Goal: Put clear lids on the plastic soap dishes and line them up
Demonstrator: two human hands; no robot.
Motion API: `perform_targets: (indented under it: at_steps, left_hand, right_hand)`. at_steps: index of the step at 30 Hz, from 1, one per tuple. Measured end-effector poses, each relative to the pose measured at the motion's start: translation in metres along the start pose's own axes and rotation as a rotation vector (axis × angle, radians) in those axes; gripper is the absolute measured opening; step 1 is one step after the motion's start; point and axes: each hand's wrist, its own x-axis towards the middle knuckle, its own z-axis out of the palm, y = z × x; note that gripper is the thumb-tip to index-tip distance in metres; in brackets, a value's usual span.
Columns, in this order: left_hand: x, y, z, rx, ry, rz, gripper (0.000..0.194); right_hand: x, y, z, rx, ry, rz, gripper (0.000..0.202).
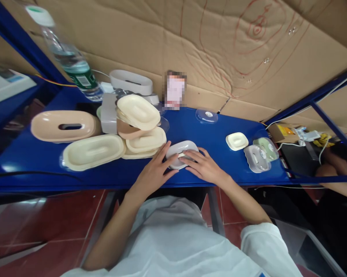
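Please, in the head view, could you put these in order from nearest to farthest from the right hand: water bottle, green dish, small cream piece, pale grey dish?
From the right hand:
1. Pale grey dish, under its fingers
2. Small cream piece, to the right
3. Green dish, farther right
4. Water bottle, far left

A small, shallow dish (181,148) in a pale lavender-grey, smooth and glossy, has a rounded oblong outline and a raised rim. It lies flat at the near side of the blue table (227,163), about midway between left and right, its long side running roughly left to right with the right end a little farther off. A short cream-coloured strip (181,155) shows at its middle; whether that is part of it cannot be told. Its left and right ends and near part are partly covered, the far rim in plain view
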Motion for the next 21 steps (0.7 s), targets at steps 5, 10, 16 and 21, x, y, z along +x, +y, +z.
perform_targets:
  at_steps: [5, 10, 16, 21]
  left_hand:
    - [0.001, 0.004, -0.003, -0.048, -0.032, -0.039, 0.045]
    - [-0.001, 0.003, -0.005, -0.101, -0.060, -0.080, 0.043]
    - [0.001, -0.003, -0.008, -0.221, -0.091, -0.105, 0.046]
    - [0.002, -0.006, -0.007, -0.350, -0.055, -0.194, 0.079]
  right_hand:
    - [0.005, 0.063, -0.020, 0.050, 0.172, 0.223, 0.054]
    - [0.039, 0.147, -0.024, -0.066, 0.134, 0.575, 0.079]
    - [0.024, 0.144, -0.008, 0.015, 0.244, 0.547, 0.059]
    - [-0.012, 0.081, -0.010, 0.283, 0.349, 0.313, 0.050]
